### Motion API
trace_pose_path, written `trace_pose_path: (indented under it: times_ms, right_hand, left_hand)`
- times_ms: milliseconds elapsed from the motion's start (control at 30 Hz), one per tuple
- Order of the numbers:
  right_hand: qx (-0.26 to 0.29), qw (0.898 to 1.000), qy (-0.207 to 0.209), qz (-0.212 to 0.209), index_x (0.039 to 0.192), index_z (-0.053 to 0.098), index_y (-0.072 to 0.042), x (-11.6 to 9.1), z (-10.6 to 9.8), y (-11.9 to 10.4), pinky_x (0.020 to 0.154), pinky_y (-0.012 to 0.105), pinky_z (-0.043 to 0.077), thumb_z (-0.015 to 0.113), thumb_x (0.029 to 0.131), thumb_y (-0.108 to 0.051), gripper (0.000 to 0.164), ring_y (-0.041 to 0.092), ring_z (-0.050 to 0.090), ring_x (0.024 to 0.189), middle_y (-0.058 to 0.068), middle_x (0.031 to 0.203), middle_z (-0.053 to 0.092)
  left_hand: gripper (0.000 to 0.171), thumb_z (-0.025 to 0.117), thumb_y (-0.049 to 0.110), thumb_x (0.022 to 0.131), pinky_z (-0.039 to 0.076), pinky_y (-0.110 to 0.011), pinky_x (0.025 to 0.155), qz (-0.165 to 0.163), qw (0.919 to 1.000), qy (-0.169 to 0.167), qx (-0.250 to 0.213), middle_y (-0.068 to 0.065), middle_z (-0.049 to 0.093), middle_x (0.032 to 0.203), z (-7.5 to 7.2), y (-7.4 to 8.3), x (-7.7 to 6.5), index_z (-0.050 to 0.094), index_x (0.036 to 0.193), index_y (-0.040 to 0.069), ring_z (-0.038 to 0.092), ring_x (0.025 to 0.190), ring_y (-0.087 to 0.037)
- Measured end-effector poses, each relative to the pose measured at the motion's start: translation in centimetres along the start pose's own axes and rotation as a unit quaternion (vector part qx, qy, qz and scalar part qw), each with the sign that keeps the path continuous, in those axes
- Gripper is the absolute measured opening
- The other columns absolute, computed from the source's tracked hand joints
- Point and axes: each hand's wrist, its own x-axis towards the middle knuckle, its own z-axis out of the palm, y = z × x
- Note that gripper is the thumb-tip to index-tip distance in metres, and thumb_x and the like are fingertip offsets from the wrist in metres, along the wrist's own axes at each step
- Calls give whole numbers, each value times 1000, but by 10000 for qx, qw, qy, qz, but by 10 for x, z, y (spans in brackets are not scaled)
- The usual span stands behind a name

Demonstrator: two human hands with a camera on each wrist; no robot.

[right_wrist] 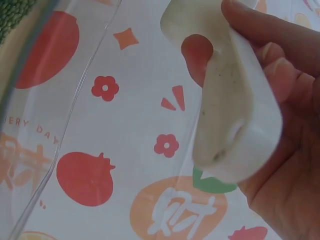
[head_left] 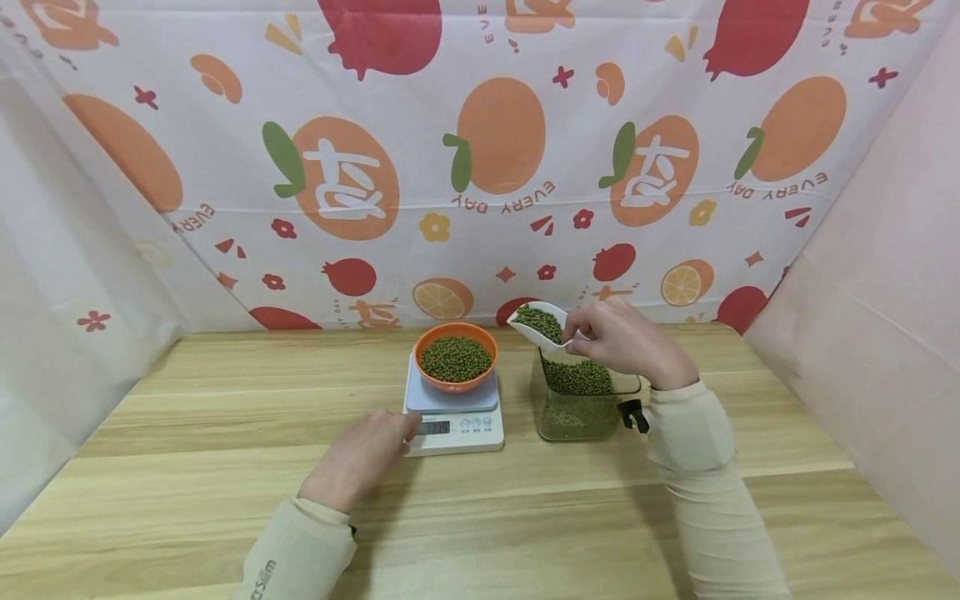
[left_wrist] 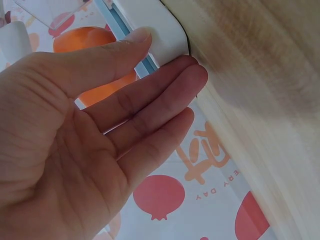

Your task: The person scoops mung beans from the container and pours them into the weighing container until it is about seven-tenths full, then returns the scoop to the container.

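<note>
My right hand [head_left: 618, 337] grips a white scoop [head_left: 536, 336] by its handle, with green mung beans [head_left: 542, 323] heaped in it. The scoop is up over the back rim of a clear bin [head_left: 577, 421] that holds more mung beans. In the right wrist view the hollow handle [right_wrist: 225, 110] shows against the fingers. My left hand [head_left: 363, 454] is at the left front corner of a white kitchen scale [head_left: 457, 442]; its thumb and fairly straight fingers touch the scale's edge. On the scale sits an orange bowl [head_left: 456, 387] of mung beans [head_left: 456, 358].
A black clip [head_left: 633, 415] sticks out from the bin's right side, near my right sleeve. Behind the wooden table [head_left: 225, 417] hangs a fruit-print curtain [head_left: 487, 250]. The scale and bin stand side by side, with bare wood between them.
</note>
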Motion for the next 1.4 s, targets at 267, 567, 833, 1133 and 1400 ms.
trace_pose_path:
  times_ms: [267,567,833,1133,1400]
  right_hand:
    - [-95,9999,-28,-80,73,64,-19,7,3,-3,48,30,34,63,77,-7,13,11,40,51,-6,54,50]
    - [-164,9997,-96,-143,73,65,-17,14,8,-9,49,30,34,62,79,-9,10,13,39,51,-5,54,49]
    - [-255,9991,-42,-348,73,65,-17,20,11,-12,45,29,34,62,76,-7,10,11,40,48,-5,54,49]
    - [-319,9982,-130,-488,75,67,-15,28,12,-18,46,28,35,64,77,-10,6,9,41,48,-6,58,55]
    - [-433,9974,-112,-568,75,67,-16,36,12,-27,49,28,41,64,77,-8,9,9,45,53,-8,71,61]
  left_hand:
    - [15,63,-3,74,33,-24,41,-53,10000,-49,-32,3,47,57,-1,0,0,58,73,11,39,49,-9]
    - [14,62,-3,75,33,-24,41,-82,10000,-53,-15,2,48,57,0,0,-1,59,74,10,39,50,-10]
    - [15,62,-3,75,34,-24,42,-98,9999,-77,25,3,46,56,0,-1,-1,57,72,11,39,50,-10]
    - [15,63,-3,74,34,-24,42,-62,10000,-24,-5,3,48,57,0,-1,-1,57,72,11,39,50,-10]
    - [14,61,-3,76,32,-24,41,-57,10000,-32,-53,3,46,56,-1,-1,-1,57,74,11,38,49,-9]
